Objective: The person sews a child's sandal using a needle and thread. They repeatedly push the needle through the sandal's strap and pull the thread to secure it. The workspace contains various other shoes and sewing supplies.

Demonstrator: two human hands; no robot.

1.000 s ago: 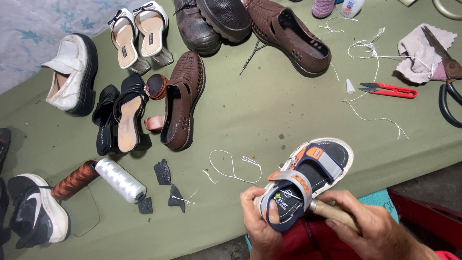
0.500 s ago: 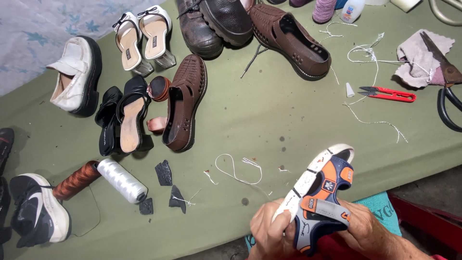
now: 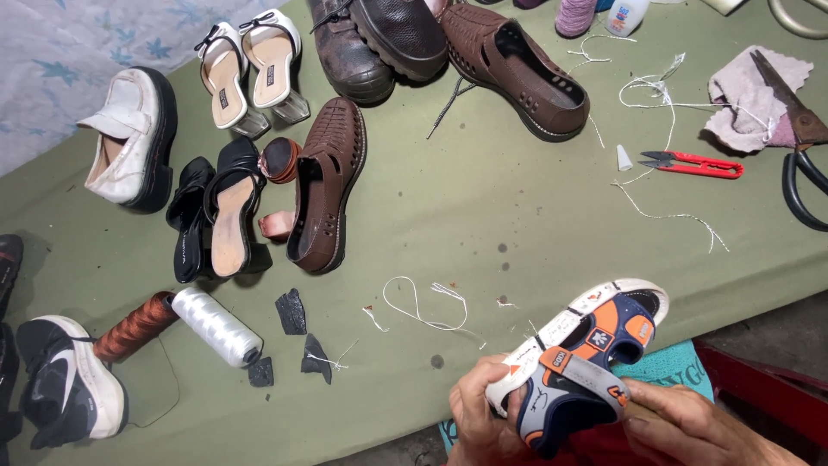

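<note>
Head view: your left hand point(image 3: 479, 414) grips heel end of child's sandal point(image 3: 580, 362), fingers curled round white sole. Your right hand point(image 3: 690, 427) clasps strap side from right. Sandal tilted on edge between both hands, toe pointing up-right. White thread spool point(image 3: 216, 326) well left; red snips point(image 3: 695, 163) far above.

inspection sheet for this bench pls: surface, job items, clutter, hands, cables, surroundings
Surface: green table cloth, spotted, thread offcuts lying about.
Job's things: small navy-and-orange sandal, held on its side at the near edge.
Clutter: brown woven shoes, white heeled sandals, black boots, white loafer, white thread spool, brown thread spool, red thread snips, large scissors on a rag.
Hands: left hand and right hand both grip the sandal.
Cables: nothing seen.
Surroundings: patterned blue cloth at the far left.
</note>
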